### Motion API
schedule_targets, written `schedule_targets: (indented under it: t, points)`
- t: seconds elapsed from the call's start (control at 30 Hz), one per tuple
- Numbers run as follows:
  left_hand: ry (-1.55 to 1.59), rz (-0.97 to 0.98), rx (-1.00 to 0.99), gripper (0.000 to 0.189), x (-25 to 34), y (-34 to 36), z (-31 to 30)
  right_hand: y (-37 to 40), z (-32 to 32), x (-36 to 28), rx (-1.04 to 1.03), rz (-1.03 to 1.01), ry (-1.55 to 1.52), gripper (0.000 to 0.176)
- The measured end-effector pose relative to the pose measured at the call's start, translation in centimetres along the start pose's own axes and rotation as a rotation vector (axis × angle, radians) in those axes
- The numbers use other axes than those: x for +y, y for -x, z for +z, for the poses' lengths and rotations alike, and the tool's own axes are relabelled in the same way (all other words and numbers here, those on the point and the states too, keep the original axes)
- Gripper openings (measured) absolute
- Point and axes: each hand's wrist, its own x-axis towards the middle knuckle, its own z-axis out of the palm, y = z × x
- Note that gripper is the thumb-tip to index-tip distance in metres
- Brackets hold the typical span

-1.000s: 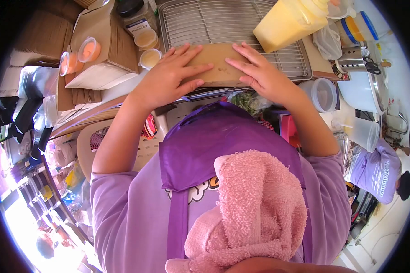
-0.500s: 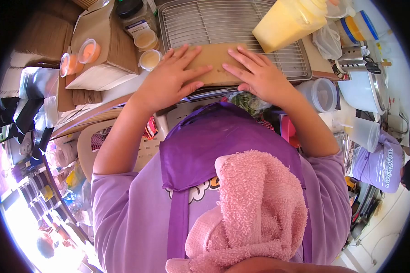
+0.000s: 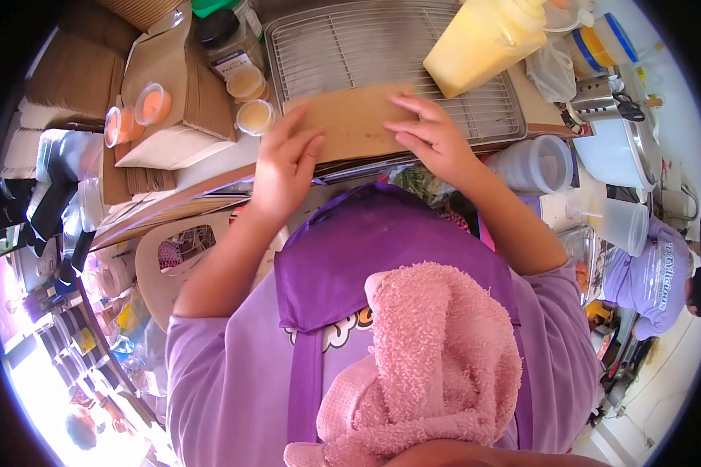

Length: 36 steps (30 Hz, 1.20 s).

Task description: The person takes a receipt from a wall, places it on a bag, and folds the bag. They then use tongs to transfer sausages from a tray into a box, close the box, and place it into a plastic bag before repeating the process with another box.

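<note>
A flat brown paper piece [image 3: 354,121] lies on the near edge of a wire cooling rack [image 3: 382,47]. My right hand [image 3: 436,140] rests flat on its right end, fingers spread. My left hand [image 3: 287,167] sits at its left end, turned on edge, with the fingertips touching the paper's left border. Whether the left hand pinches the paper is not clear.
A yellow squeeze bottle [image 3: 483,39] lies on the rack's right. Small sauce cups [image 3: 253,117] and orange-lidded cups [image 3: 136,113] sit left, beside stacked brown boxes [image 3: 171,70]. Clear tubs [image 3: 537,163] and a steel pot [image 3: 619,148] stand right. Another person in purple [image 3: 650,280] is at far right.
My left hand has lifted off the paper's top and drawn back to its left edge, turning on its side. The right hand stays flat on the paper. The view shifted slightly.
</note>
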Motion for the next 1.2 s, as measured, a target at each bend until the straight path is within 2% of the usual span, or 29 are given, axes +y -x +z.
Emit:
schedule_targets:
  t: [0.03,0.07,0.1,0.13,0.2,0.23,0.27,0.33,0.4,0.47,0.53,0.6,0.67,0.7,0.77,0.8,0.83,0.9,0.93,1.0,1.03,1.1,1.13,1.2]
  points:
    - [0.128,-0.261,0.213,0.047,1.4,0.4,0.4,-0.1,0.1,-0.5,0.006,0.0,0.001,0.047]
    - [0.254,-0.522,0.427,0.043,2.0,0.6,0.6,-0.3,0.4,-1.3,0.151,0.252,-0.151,0.044]
    - [0.249,-0.521,0.428,0.043,1.8,0.8,0.7,-0.5,0.7,-1.8,0.294,0.503,-0.306,0.041]
    - [0.127,-0.546,0.408,0.04,1.7,1.0,0.8,-0.6,0.8,-1.6,0.293,0.499,-0.309,0.041]
    - [0.002,-0.58,0.399,0.037,1.7,1.1,0.4,-0.9,0.9,-0.7,0.169,0.866,-0.566,0.037]
    - [-0.009,-0.594,0.313,0.034,1.9,0.9,-0.2,-1.1,0.5,-0.3,0.064,0.743,-0.612,0.036]
    - [-0.021,-0.609,0.233,0.031,2.0,0.7,-0.6,-1.4,0.0,-0.5,0.05,0.723,-0.613,0.036]
    - [-0.085,-0.624,0.256,0.031,2.1,0.6,-0.3,-2.4,-1.2,-1.8,-0.103,0.754,-0.391,0.036]
    - [-0.051,-0.602,0.233,0.034,1.7,0.6,-0.1,-1.1,0.6,-0.4,0.011,0.73,-0.398,0.034]
    - [-0.016,-0.651,0.382,0.033,2.0,0.4,0.6,-0.6,1.0,0.2,0.077,0.733,-0.641,0.036]
    - [0.069,-0.567,0.555,0.032,2.9,0.5,0.5,0.2,1.2,0.6,0.227,0.748,-0.844,0.039]
    - [0.271,-0.643,0.62,0.033,4.7,1.0,-0.5,-0.8,-0.7,-2.4,0.288,0.84,-1.01,0.043]
    - [0.418,-0.727,0.66,0.038,6.6,2.7,-1.4,-1.4,-2.1,-4.9,0.27,0.849,-1.125,0.042]
    - [0.605,-0.827,0.619,0.043,8.1,4.0,-2.5,-1.7,-2.4,-5.8,0.214,0.816,-1.148,0.042]
    - [0.886,-0.978,0.656,0.051,10.4,7.5,-3.4,-1.9,-2.0,-8.1,-0.004,0.694,-1.24,0.04]
    - [1.023,-1.061,0.657,0.055,11.7,9.2,-4.1,-2.0,-1.3,-9.2,-0.047,0.677,-1.257,0.04]
    - [1.008,-1.078,0.695,0.055,12.4,11.3,-4.3,-1.9,-0.4,-10.3,-0.15,0.665,-1.287,0.038]
    - [1.843,-0.769,0.705,0.065,13.7,15.8,-3.7,-1.9,2.0,-13.2,-0.301,0.688,-1.317,0.036]
    - [1.832,-0.762,0.747,0.065,14.5,18.0,-3.5,-1.8,3.7,-14.1,-0.336,0.668,-1.315,0.036]
    - [1.829,-0.85,0.769,0.069,16.1,22.4,-3.4,-1.9,7.6,-15.9,-0.539,0.552,-1.283,0.04]
    - [1.816,-0.837,0.799,0.069,16.8,24.4,-3.4,-2.3,9.0,-17.6,-0.611,0.578,-1.325,0.041]
    - [1.767,-0.8,0.992,0.07,18.1,28.6,-3.7,-2.8,12.3,-21.3,-0.743,0.58,-1.369,0.045]
    - [1.759,-0.793,1.01,0.07,18.7,30.8,-4.0,-3.1,14.0,-23.0,-0.83,0.576,-1.366,0.047]
    - [1.726,-0.852,1.168,0.071,19.6,35.4,-4.7,-4.0,17.6,-26.9,-0.975,0.53,-1.374,0.048]
